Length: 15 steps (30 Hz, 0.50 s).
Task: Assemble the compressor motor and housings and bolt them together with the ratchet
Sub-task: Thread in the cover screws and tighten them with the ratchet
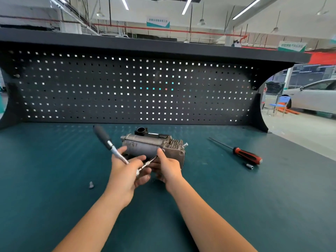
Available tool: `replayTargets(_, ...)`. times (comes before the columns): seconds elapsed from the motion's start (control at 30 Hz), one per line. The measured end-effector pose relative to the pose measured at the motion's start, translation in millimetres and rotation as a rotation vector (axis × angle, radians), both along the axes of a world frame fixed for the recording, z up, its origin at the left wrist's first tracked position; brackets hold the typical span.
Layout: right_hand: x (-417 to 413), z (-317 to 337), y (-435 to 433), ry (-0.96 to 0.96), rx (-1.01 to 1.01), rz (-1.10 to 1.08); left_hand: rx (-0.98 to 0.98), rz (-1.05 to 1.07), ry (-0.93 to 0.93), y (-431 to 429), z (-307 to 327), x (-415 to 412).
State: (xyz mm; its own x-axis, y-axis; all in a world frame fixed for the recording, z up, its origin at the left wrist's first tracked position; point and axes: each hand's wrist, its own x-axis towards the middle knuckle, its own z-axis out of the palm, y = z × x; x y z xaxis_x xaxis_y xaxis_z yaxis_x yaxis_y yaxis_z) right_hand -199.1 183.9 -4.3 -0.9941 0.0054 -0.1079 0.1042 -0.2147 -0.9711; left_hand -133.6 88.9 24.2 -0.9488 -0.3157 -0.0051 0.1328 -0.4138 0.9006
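L hand (127, 168) clamped round ratchet (102, 135) nr its head; R hand (168, 167) pinches extension bar (147, 163), I reckon to steer it onto a housing bolt (163, 150). Compressor (143, 144) lies mid bench (54, 160), assembled, just behind both hands.

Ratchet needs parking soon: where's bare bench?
Free: far left, beyond the loose bolt; front right, nearer than the screwdriver and socket. Crowded: at the compressor, with left hand, right hand and ratchet in front.
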Motion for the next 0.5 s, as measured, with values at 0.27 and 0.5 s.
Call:
replayTargets(0.27, 1, -7, 5, 0.146, -0.018, -0.016, -1.839, -0.043, 0.379, 15, -24, 16)
replayTargets(0.5, -4, 1, 2, -0.006, -0.11, -0.034, -0.762, -0.042, 0.211, 21, -16, 9)
